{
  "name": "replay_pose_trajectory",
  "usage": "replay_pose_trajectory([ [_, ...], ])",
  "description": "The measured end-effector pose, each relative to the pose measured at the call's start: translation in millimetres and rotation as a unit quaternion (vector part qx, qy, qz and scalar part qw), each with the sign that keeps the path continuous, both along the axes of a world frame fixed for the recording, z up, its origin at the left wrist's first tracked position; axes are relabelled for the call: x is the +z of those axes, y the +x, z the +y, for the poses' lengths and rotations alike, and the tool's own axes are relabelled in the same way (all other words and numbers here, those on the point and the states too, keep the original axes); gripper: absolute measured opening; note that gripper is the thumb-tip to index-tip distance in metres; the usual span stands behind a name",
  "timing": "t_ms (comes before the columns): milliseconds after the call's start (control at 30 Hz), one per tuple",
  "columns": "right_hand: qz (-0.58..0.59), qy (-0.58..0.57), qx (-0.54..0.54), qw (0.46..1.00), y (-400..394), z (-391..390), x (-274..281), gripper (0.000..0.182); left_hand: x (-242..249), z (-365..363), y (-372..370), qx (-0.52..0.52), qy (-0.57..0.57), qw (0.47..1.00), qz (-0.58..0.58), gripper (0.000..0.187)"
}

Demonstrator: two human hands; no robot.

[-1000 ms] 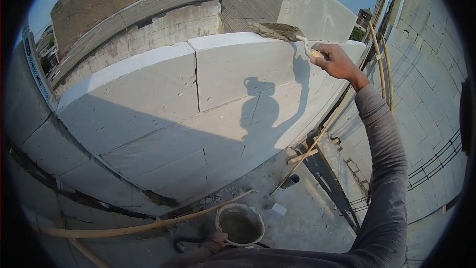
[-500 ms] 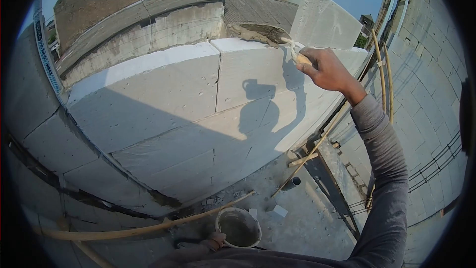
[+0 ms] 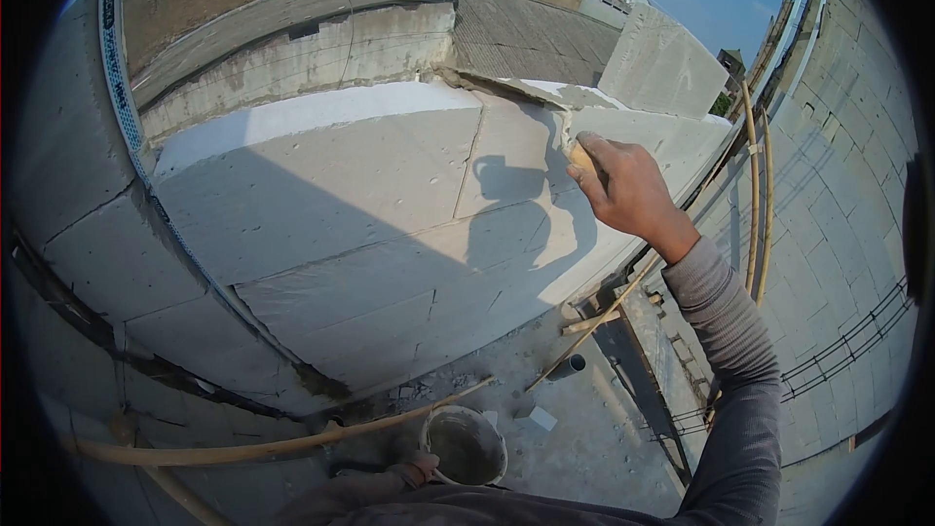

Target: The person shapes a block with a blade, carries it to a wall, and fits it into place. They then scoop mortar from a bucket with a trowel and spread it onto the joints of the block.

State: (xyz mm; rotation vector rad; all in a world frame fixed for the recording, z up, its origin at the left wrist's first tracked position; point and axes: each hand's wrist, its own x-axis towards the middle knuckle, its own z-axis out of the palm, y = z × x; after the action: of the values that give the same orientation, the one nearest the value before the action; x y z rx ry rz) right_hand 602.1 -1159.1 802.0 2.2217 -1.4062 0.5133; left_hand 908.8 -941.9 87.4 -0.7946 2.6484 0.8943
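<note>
My right hand [image 3: 633, 193] is closed round the wooden handle of a trowel [image 3: 516, 91]. The trowel's blade lies along the top edge of a pale block wall [image 3: 341, 170], with grey mortar around it. Just right of the blade, a loose light block [image 3: 664, 63] stands on the wall top. Low in the view, my left hand [image 3: 419, 469] grips the near-left rim of a bucket [image 3: 503, 450] with grey mortar inside. Its fingers are partly hidden by the rim and shadow.
A bamboo pole [image 3: 282, 452] crosses low on the left. More bamboo poles [image 3: 755, 195] and a tall block wall [image 3: 847, 136] stand at right. On the floor are a short dark pipe [image 3: 567, 366] and a white block piece [image 3: 536, 418]. A corrugated roof [image 3: 531, 34] lies beyond the wall.
The trowel has turned from carrying a visible mound of mortar to lying lower along the wall top, where mortar now shows. My right hand has moved down slightly; my left hand stays at the bucket.
</note>
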Motion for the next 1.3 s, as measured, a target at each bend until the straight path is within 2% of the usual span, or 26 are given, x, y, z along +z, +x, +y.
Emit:
replay_pose_trajectory([
  [267, -0.002, -0.034, 0.038, 0.999, 32.6, 6.5, -9.5, 0.043, -14.7, -2.1, 7.7, -0.013, -0.043, 0.999, 0.017, 0.012],
  [333, 0.062, -0.043, 0.029, 0.997, 52.6, 8.2, -14.8, 0.042, -26.3, -0.1, 2.0, -0.015, -0.063, 0.998, 0.021, 0.013],
  [467, 0.042, -0.065, 0.043, 0.996, 71.0, 25.7, -37.0, 0.039, -23.1, 10.8, -23.8, 0.017, -0.020, 0.999, -0.023, 0.018],
  [533, 0.030, -0.068, 0.048, 0.996, 74.6, 27.5, -36.0, 0.040, -21.6, 13.3, -24.8, 0.071, -0.091, 0.991, 0.064, 0.016],
  [567, 0.013, -0.069, 0.051, 0.996, 77.2, 28.8, -38.1, 0.041, -33.9, 15.2, -23.8, 0.052, -0.069, 0.995, 0.054, 0.017],
  [667, -0.023, -0.088, 0.062, 0.994, 98.8, 16.6, -59.1, 0.042, 22.0, 9.0, -23.9, 0.027, -0.011, 0.999, 0.036, 0.020],
  [767, -0.022, -0.084, 0.038, 0.996, 108.5, 31.6, -76.9, 0.044, 35.4, 16.7, -35.6, 0.070, 0.032, 0.996, 0.047, 0.016],
  [800, -0.029, -0.137, 0.087, 0.986, 96.6, 33.4, -91.3, 0.044, 42.0, 11.7, -40.6, 0.051, 0.017, 0.997, 0.051, 0.013],
  [867, -0.034, -0.087, 0.056, 0.994, 77.2, 71.0, -98.3, 0.044, 61.7, 13.2, -50.3, 0.021, 0.009, 0.999, 0.040, 0.011],
  [900, -0.034, -0.047, 0.034, 0.998, 65.2, 95.9, -105.5, 0.045, 67.7, 12.8, -59.3, 0.150, 0.164, 0.975, 0.023, 0.012],
  [933, -0.047, -0.001, 0.004, 0.999, 47.4, 122.1, -119.0, 0.046, 74.4, 11.9, -68.6, 0.327, 0.319, 0.889, 0.043, 0.014],
  [967, -0.102, 0.047, -0.023, 0.993, 29.8, 149.5, -135.1, 0.045, 80.5, 10.8, -78.1, 0.484, 0.398, 0.776, 0.067, 0.017],
  [1000, -0.163, 0.111, -0.056, 0.979, 3.9, 178.9, -161.6, 0.043, 133.5, 12.4, -87.0, 0.577, 0.513, 0.623, 0.126, 0.019],
  [1033, -0.206, 0.141, -0.106, 0.963, -18.5, 210.7, -188.9, 0.043, 151.9, 6.7, -86.8, 0.542, 0.550, 0.621, 0.133, 0.020],
  [1067, -0.251, 0.205, -0.148, 0.935, -41.9, 247.3, -217.0, 0.038, 150.2, 7.7, -87.5, 0.540, 0.529, 0.644, 0.117, 0.017],
  [1100, -0.248, 0.268, -0.229, 0.902, -56.8, 281.8, -235.0, 0.036, 150.9, 7.3, -87.9, 0.530, 0.537, 0.641, 0.139, 0.033],
  [1167, -0.243, 0.310, -0.276, 0.876, -83.6, 340.5, -283.5, 0.032, 154.8, 8.4, -93.0, 0.513, 0.510, 0.672, 0.163, 0.033],
  [1200, -0.197, 0.415, -0.322, 0.828, -88.0, 363.7, -299.8, 0.029, 170.9, 12.9, -99.5, 0.513, 0.512, 0.673, 0.149, 0.033],
  [1233, -0.147, 0.508, -0.359, 0.769, -92.4, 380.2, -313.8, 0.026, 193.5, 11.4, -110.3, 0.503, 0.479, 0.702, 0.156, 0.033],
  [1267, -0.154, 0.508, -0.364, 0.765, -93.0, 387.8, -327.4, 0.026, 206.0, 8.7, -121.3, 0.489, 0.445, 0.732, 0.166, 0.033],
  [1300, -0.123, 0.539, -0.353, 0.754, -87.6, 389.8, -340.9, 0.022, 206.2, 5.0, -127.2, 0.484, 0.444, 0.738, 0.158, 0.033],
])
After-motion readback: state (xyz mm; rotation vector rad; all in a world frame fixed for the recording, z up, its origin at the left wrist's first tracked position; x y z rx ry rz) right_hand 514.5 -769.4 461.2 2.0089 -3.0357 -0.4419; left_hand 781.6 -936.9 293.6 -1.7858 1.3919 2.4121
